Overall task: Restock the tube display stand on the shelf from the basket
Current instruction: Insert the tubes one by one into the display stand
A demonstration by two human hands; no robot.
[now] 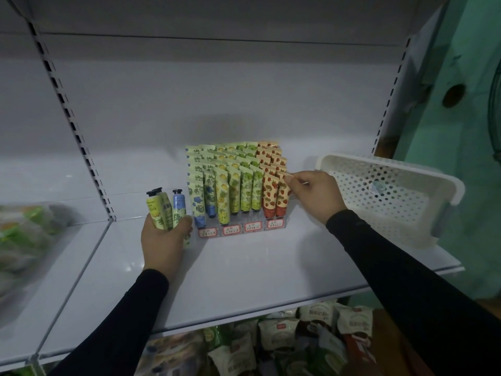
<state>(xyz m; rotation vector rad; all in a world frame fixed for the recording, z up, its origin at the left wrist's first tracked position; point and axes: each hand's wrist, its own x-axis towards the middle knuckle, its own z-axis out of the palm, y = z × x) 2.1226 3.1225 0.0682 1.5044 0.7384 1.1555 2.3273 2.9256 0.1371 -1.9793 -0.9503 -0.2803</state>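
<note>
Tubes (235,183) stand upright in the stand (233,229), caps down, on the shelf (244,267). Left hand (162,240), just left of stand, grips three tubes (165,210), caps up. Right hand (314,194) pinches the top of an orange tube (282,194) at stand's right edge. Basket (390,191) right of stand. Labels unreadable.

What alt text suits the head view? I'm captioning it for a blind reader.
A person's right hand pinches the top of an orange strawberry-print tube in a clear tiered display stand on a white shelf, while the left hand grips several yellow and blue tubes. A white perforated plastic basket sits to the right.
</note>
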